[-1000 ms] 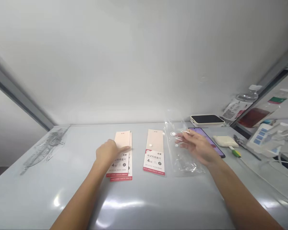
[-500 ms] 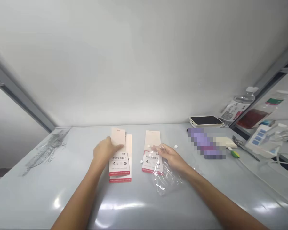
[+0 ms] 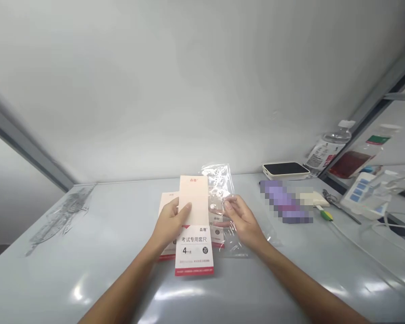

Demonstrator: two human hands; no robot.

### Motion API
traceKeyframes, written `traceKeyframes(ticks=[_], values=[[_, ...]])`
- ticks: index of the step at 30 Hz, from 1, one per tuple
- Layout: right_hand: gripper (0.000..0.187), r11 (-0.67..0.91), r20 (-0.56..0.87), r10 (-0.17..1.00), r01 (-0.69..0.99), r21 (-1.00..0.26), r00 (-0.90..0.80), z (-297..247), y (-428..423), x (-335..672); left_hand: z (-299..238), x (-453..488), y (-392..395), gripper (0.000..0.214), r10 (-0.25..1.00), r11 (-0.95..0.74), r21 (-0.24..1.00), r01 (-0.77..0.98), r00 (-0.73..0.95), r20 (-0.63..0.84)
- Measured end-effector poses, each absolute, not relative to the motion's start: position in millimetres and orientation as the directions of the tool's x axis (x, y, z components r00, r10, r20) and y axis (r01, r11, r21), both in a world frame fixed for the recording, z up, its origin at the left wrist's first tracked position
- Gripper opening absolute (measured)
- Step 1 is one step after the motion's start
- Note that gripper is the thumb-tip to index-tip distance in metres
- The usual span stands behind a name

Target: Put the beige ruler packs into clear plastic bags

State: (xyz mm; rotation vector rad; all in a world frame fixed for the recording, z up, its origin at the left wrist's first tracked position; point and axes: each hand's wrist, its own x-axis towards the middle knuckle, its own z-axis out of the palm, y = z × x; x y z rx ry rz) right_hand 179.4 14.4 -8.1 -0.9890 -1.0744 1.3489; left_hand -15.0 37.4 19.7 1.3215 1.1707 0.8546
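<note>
My left hand (image 3: 170, 222) grips a printed card (image 3: 195, 247), pale on its upper part, white below with a red strip along the bottom edge. The thumb lies across its front. Pinched in my right hand (image 3: 243, 222) is a clear plastic bag (image 3: 219, 173), just right of the card and partly overlapping the view behind it. Two similar cards lie on the table behind: one (image 3: 165, 198) mostly covered by my left hand and the held card, another (image 3: 218, 236) seen partly through the clear plastic.
Crumpled clear plastic (image 3: 64, 216) lies at the table's left side. To the right are a phone (image 3: 285, 169), a blurred purple item (image 3: 285, 202), a green-and-yellow cable plug (image 3: 326, 215), a metal tool (image 3: 346, 211), and a water bottle (image 3: 329, 148) against the frame.
My left hand has lifted a card from the left and brought it toward the middle, nearer me. The clear bag has been raised and spread upright by my right hand.
</note>
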Motion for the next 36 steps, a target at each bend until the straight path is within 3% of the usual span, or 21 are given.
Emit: traceKeyframes(ticks=[5, 14, 27, 33, 36], values=[[0.024, -0.077, -0.029, 0.994, -0.483, -0.872, -0.107, -6.0, 17.1, 186.3, 13.2, -16.0, 38.5, 0.042, 0.979, 0.103, 0.974, 0.200, 0.151, -0.135], [0.022, -0.164, -0.089, 0.983, -0.560, -0.812, -0.160, -4.0, 16.5, 186.6, 11.7, -15.3, 38.6, 0.046, 0.976, -0.011, 1.000, 0.018, 0.218, 0.007], [0.020, -0.184, -0.119, 0.980, -0.492, -0.851, -0.161, -3.7, 15.4, 185.3, 13.6, -15.6, 34.5, 0.049, 0.955, 0.059, 0.998, 0.017, 0.289, -0.061], [0.045, -0.276, -0.179, 0.953, -0.459, -0.844, -0.245, -1.5, 13.2, 186.4, 13.1, -14.1, 36.3, 0.044, 0.964, 0.052, 0.998, 0.023, 0.259, -0.056], [0.044, -0.344, -0.209, 0.923, -0.449, -0.825, -0.323, -2.1, 12.7, 186.5, 13.4, -13.8, 37.1, 0.040, 0.976, 0.018, 0.997, 0.076, 0.215, -0.034]])
